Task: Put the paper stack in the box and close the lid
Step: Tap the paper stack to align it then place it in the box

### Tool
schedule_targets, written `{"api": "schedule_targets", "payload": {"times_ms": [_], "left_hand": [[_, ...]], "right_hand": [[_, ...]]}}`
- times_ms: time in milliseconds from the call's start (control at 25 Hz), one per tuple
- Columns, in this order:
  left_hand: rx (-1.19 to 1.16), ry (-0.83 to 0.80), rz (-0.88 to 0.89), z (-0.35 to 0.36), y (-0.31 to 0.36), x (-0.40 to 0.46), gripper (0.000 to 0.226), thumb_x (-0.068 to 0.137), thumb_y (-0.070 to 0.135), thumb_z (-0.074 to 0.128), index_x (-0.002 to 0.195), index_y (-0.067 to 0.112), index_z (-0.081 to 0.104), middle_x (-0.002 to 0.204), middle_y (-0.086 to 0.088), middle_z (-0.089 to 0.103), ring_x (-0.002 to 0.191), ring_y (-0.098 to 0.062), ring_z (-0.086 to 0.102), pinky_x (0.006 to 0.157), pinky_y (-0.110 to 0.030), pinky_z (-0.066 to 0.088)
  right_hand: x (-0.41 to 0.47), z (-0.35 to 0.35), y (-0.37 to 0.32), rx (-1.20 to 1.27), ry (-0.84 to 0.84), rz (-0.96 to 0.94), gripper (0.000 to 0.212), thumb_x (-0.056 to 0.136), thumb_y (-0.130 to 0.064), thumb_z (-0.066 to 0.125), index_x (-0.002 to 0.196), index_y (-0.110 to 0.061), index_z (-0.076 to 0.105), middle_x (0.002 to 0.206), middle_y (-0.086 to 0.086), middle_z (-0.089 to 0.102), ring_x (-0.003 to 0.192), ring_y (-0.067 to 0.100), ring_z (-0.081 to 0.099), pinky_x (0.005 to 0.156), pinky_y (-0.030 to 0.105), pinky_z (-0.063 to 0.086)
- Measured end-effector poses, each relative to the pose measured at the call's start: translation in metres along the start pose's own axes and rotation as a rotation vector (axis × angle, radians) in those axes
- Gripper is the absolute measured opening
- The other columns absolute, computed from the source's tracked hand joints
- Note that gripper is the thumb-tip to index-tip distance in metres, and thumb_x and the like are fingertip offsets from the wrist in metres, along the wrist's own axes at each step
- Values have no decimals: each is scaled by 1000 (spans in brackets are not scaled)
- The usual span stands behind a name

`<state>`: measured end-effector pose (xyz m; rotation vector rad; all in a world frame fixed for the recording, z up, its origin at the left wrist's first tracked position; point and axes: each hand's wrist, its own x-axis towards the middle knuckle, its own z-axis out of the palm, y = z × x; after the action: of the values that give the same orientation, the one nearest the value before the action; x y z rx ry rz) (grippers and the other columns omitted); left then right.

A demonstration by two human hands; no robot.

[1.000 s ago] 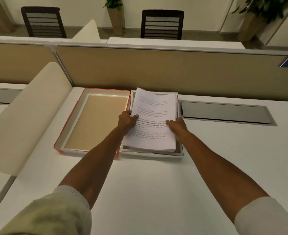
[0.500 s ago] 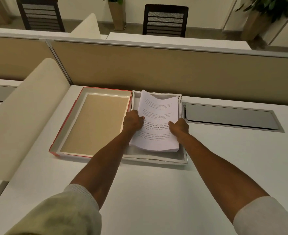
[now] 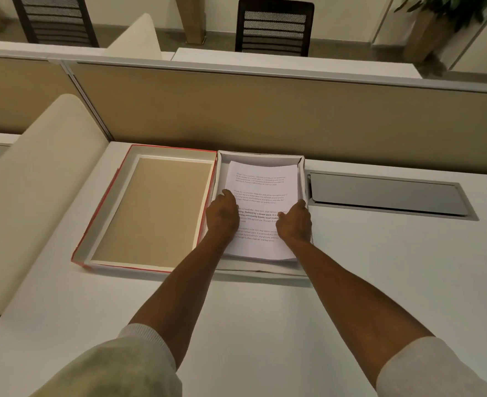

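Observation:
A white printed paper stack (image 3: pixel 260 190) lies flat inside the shallow white box (image 3: pixel 262 155) at the back of the desk. My left hand (image 3: pixel 222 214) grips the stack's left edge and my right hand (image 3: pixel 293 222) grips its right edge. The box's lid (image 3: pixel 156 207), red outside with a tan inner face, lies upside down right beside the box on its left, touching it.
A tan partition wall (image 3: pixel 265 116) stands just behind the box. A grey metal cable hatch (image 3: pixel 385 196) is set into the desk to the right. A cream curved divider (image 3: pixel 30 196) rises on the left. Bare white desk (image 3: pixel 265 325) stretches toward me.
The paper stack has gone down from a tilted hold above the box to lying flat inside it. Both hands moved forward and down with it.

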<state>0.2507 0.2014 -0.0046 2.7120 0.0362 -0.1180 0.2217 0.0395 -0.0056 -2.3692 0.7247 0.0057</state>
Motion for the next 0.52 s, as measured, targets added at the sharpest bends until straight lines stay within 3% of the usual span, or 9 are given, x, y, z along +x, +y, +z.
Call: {"api": "schedule_targets", "payload": {"times_ms": [80, 160, 240, 320, 440, 520], "left_hand": [[-7, -21, 22, 3, 3, -3, 62, 105, 47, 36, 158, 19, 20, 164, -9, 30, 141, -33, 45, 114, -48, 37], [-42, 0, 25, 10, 4, -5, 63, 103, 58, 29, 156, 26, 23, 165, -4, 26, 145, -31, 39, 117, -50, 36], [22, -4, 80, 12, -1, -11, 49, 103, 45, 45, 142, 16, 43, 154, -9, 41, 136, -30, 46, 110, -44, 46], [21, 10, 70, 15, -1, -12, 41, 99, 35, 56, 132, 11, 49, 147, -12, 45, 130, -29, 48, 104, -41, 51], [11, -35, 24, 15, 6, -17, 44, 100, 26, 54, 140, 10, 43, 153, -15, 36, 134, -34, 44, 107, -44, 47], [-5, -63, -1, 18, 8, -22, 55, 101, 25, 52, 150, 11, 32, 161, -14, 24, 144, -38, 33, 113, -46, 40]], "right_hand": [[-5, 4, 2, -28, 12, -39, 55, 93, -17, 66, 137, -1, 38, 132, 22, 55, 115, 37, 61, 87, 41, 54], [-8, 6, 4, -75, 5, -87, 63, 94, -20, 65, 144, -5, 30, 140, 21, 47, 120, 37, 59, 90, 41, 55], [-8, 7, 7, -192, -14, -167, 75, 96, -28, 63, 154, -9, 19, 157, 18, 31, 137, 36, 46, 101, 41, 50], [-9, 8, 9, -288, -21, -260, 75, 97, -35, 59, 155, -12, 19, 163, 14, 23, 147, 34, 32, 111, 43, 41], [-17, 12, 18, -393, -78, -335, 66, 97, -43, 54, 151, -11, 32, 162, 13, 29, 149, 34, 26, 117, 45, 32], [-22, 18, 26, -491, -145, -357, 68, 100, -49, 44, 154, -11, 27, 165, 12, 20, 153, 33, 16, 122, 44, 21]]}}
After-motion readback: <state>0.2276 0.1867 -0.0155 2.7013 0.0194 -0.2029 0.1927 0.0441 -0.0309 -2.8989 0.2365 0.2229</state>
